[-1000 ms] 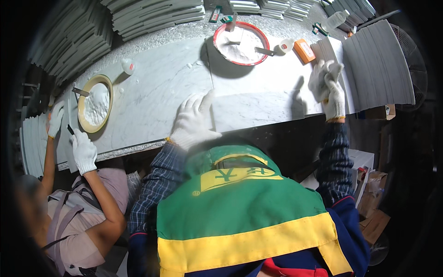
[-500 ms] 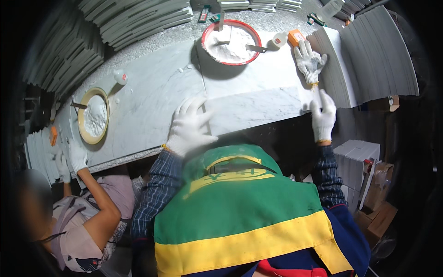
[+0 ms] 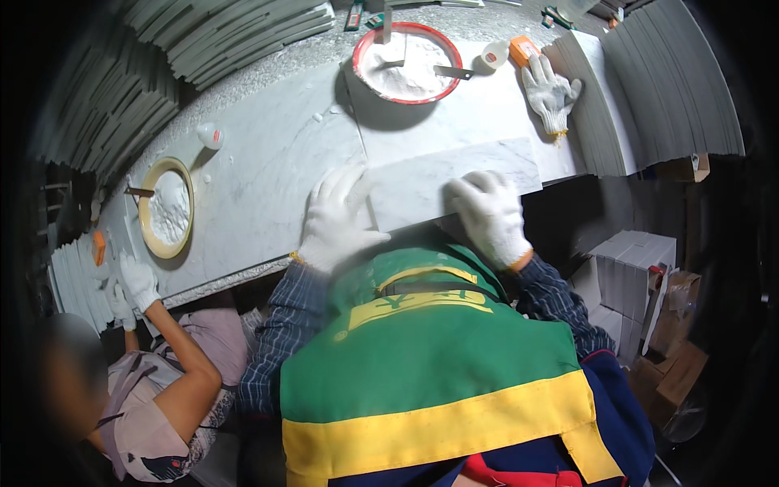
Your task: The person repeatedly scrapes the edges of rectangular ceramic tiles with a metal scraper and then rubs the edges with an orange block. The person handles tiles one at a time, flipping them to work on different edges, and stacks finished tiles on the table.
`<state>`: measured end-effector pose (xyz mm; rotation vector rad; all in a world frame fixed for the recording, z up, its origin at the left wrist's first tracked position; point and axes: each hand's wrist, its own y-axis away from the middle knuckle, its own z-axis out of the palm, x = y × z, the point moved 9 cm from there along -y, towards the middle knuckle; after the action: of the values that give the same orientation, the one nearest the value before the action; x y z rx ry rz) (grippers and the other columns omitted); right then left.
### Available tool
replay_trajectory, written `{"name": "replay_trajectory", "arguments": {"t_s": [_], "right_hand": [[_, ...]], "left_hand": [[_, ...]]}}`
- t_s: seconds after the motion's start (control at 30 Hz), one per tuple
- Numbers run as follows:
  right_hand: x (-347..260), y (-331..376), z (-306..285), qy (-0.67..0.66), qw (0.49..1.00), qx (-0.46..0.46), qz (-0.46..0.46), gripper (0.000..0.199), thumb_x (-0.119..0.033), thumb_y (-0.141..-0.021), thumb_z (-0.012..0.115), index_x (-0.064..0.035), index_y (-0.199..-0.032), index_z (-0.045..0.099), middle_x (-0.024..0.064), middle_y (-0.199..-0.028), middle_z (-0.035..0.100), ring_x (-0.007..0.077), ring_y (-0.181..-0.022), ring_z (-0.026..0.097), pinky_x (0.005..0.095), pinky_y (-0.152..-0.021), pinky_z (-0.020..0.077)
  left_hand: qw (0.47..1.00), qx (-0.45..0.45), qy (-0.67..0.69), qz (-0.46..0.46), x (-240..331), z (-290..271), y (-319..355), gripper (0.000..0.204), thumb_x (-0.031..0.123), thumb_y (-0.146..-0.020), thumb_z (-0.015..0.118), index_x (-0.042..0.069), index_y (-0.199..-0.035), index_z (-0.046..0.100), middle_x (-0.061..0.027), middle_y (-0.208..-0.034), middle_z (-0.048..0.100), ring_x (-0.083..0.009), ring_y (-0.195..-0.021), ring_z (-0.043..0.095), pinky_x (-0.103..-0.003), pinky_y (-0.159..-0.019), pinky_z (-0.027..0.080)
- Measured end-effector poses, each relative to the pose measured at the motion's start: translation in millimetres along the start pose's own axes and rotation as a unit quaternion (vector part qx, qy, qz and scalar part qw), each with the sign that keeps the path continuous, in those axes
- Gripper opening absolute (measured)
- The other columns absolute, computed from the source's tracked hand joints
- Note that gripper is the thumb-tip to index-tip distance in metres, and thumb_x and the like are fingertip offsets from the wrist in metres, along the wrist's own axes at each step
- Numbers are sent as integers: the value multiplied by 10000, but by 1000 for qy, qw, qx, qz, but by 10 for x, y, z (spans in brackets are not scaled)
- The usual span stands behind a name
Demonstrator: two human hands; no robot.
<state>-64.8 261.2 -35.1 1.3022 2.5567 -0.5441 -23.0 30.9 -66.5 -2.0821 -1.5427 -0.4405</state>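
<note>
Cream bowl [image 3: 166, 251] of white powder [image 3: 170, 213]; orange box [image 3: 523, 50] beside small bottle [image 3: 494, 55]; brown cartons [image 3: 680, 373].

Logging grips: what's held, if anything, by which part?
Cannot tell if held: left hand at left end of marble strip, right hand at its near edge.

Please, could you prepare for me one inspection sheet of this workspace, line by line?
Surface: veined white slabs, a few white crumbs.
Job's things: narrow veined slab along the front edge.
Clutter: loose glove, orange box, small bottle, red-rimmed bowl and yellow bowl, both holding white powder.
Hands: left gloved hand spread at the narrow slab's left end; right gloved hand at its front edge, grip unclear.
Cables: nothing seen.
Surroundings: stacked slabs, cardboard boxes, a co-worker's gloved hand.
</note>
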Motion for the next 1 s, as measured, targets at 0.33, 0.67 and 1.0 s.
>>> {"name": "replay_trajectory", "arguments": {"t_s": [0.33,0.67,1.0], "right_hand": [[-745,-592,631,88,984,-120,-96,438,-128,-885,640,-83,-1321,630,141,-995,677,351,-966,645,479,-819,523],[-878,-547,755,115,974,-166,-100,353,-215,-860,673,-49,-1167,617,104,-955,687,299,-900,657,443,-768,502],[-891,-475,626,51,982,-153,-98,378,-190,-862,701,-58,-1211,638,110,-984,698,317,-944,668,467,-828,507]], "left_hand": [[997,11,-50,-53,-133,113,54,1302,528,-590,931,90,-1646,307,-199,-1476,523,-390,-1399,470,-514,-1202,371],[995,30,-94,-28,-106,159,6,1276,495,-611,946,78,-1636,309,-207,-1464,531,-402,-1390,478,-528,-1205,367],[995,-20,-80,-49,-131,154,27,1066,373,-724,844,71,-1623,357,-179,-1540,511,-353,-1408,474,-492,-1222,351]]}}
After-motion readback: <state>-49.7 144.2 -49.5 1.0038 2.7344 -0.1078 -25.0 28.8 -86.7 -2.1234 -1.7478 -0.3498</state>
